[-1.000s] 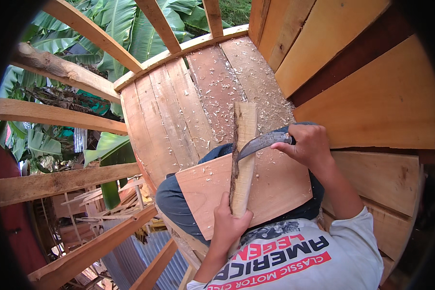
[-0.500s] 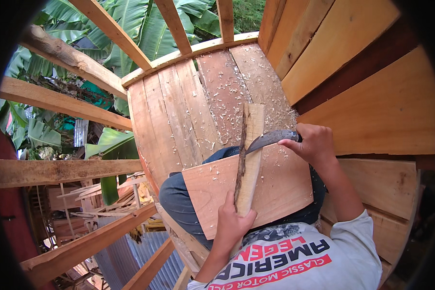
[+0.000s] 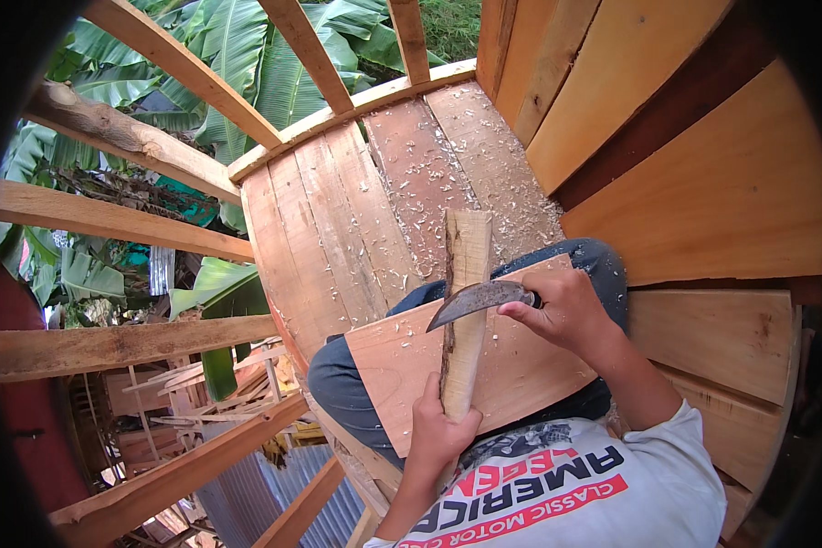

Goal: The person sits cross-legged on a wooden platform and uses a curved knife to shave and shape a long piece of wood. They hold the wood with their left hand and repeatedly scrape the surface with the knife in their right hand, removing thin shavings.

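My left hand is closed around the lower end of a pale wood strip with dark bark along its left edge. The strip slants up and away from me, over a flat wooden board lying across my lap. My right hand grips the handle of a curved knife, most of the handle hidden by the fingers. The dark blade lies across the middle of the strip, its tip pointing left past the bark edge. Whether the edge bites into the wood I cannot tell.
Wood shavings litter the plank floor ahead. Wooden rails with gaps between them bound the left side, with banana leaves beyond. A plank wall rises close on the right. My bent knees hold up the board.
The knife has moved down the strip toward me, and my right hand has come lower with it. The strip stands slightly more upright in the picture. My left hand keeps its hold.
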The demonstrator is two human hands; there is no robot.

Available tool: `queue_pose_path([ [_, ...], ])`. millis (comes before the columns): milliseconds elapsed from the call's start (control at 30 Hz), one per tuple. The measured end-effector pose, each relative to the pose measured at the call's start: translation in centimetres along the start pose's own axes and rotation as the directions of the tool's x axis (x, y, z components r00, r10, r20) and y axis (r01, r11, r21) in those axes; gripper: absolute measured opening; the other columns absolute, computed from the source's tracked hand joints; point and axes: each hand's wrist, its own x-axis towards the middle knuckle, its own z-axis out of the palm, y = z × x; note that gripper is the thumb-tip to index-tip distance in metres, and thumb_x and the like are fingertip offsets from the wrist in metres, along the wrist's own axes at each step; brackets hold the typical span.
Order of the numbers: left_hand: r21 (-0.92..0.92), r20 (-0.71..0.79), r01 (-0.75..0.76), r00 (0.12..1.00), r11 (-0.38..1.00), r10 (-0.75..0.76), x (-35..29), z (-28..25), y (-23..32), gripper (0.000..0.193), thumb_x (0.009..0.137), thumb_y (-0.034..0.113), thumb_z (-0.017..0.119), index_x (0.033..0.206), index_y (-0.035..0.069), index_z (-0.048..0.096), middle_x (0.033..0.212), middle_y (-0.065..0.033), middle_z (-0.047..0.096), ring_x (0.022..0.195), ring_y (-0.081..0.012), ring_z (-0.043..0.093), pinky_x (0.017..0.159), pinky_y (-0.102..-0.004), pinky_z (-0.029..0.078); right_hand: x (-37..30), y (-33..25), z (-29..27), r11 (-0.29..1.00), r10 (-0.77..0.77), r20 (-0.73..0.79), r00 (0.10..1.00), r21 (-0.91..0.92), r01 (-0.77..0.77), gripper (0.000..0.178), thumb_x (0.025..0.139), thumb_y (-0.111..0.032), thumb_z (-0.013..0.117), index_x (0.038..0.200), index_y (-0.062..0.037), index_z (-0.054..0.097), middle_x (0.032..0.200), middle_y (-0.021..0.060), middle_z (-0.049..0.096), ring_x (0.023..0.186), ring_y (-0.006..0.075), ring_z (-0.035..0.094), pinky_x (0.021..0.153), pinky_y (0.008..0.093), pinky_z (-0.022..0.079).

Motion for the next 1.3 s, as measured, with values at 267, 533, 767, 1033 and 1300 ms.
queue_pose_path([
  [267, 0.021, -0.002, -0.064, 0.998, 0.998, 0.064, 0.2, 0.1, -0.1, 0.033, 0.064, 0.007, 0.061, 0.093, -0.001, 0.049, 0.062, -0.0118, 0.050, 0.053, -0.0200, 0.051, 0.052, -0.0318, 0.043, -1.5, -0.5, 1.0, 0.972, 0.155, 0.093, 0.983, 0.163, -0.169, 0.052, 0.081, -0.050, 0.064, 0.063, -0.0011, 0.060, 0.054, 0.0185, 0.055, 0.053, 0.0351, 0.058, 0.052, 0.0418, 0.046],
  [533, -0.365, 0.259, 0.051, 0.965, 0.930, 0.049, 0.6, -1.9, -3.6, 0.042, 0.063, 0.005, 0.055, 0.103, 0.000, 0.043, 0.074, -0.0045, 0.043, 0.058, -0.0146, 0.043, 0.051, -0.0256, 0.039, -2.3, -3.0, 2.2, 0.912, 0.133, 0.206, 0.970, 0.358, -0.201, 0.033, 0.081, -0.036, 0.067, 0.076, -0.0036, 0.068, 0.062, 0.0182, 0.061, 0.060, 0.0353, 0.062, 0.057, 0.0412, 0.050],
  [767, -0.368, 0.378, 0.116, 0.925, 0.923, 0.034, 0.8, -2.0, -1.7, 0.037, 0.063, 0.006, 0.050, 0.098, 0.004, 0.037, 0.073, -0.0030, 0.037, 0.056, -0.0106, 0.039, 0.045, -0.0239, 0.035, -3.9, -2.7, 2.5, 0.950, 0.059, 0.187, 0.981, 0.291, -0.112, 0.021, 0.075, -0.026, 0.068, 0.079, -0.0054, 0.069, 0.064, 0.0168, 0.063, 0.062, 0.0355, 0.063, 0.061, 0.0426, 0.051],
  [1033, -0.398, 0.361, 0.143, 0.932, 0.906, 0.012, 0.4, -1.5, -1.5, 0.039, 0.062, 0.012, 0.050, 0.098, 0.004, 0.038, 0.068, -0.0011, 0.037, 0.051, -0.0096, 0.037, 0.043, -0.0235, 0.034, -4.7, -0.8, 0.3, 0.945, 0.168, 0.149, 0.975, 0.259, -0.202, 0.020, 0.075, -0.024, 0.067, 0.073, -0.0050, 0.066, 0.064, 0.0163, 0.062, 0.063, 0.0350, 0.063, 0.061, 0.0427, 0.051],
  [1300, -0.582, 0.485, 0.266, 0.872, 0.769, 0.066, 0.4, -0.2, -1.0, 0.039, 0.063, 0.017, 0.055, 0.096, 0.006, 0.037, 0.067, 0.0000, 0.036, 0.050, -0.0065, 0.034, 0.041, -0.0197, 0.029, -4.5, -0.2, 0.5, 0.929, 0.155, 0.048, 0.987, 0.331, -0.162, 0.037, 0.078, -0.039, 0.069, 0.066, -0.0035, 0.063, 0.058, 0.0170, 0.059, 0.057, 0.0360, 0.061, 0.054, 0.0421, 0.049],
])
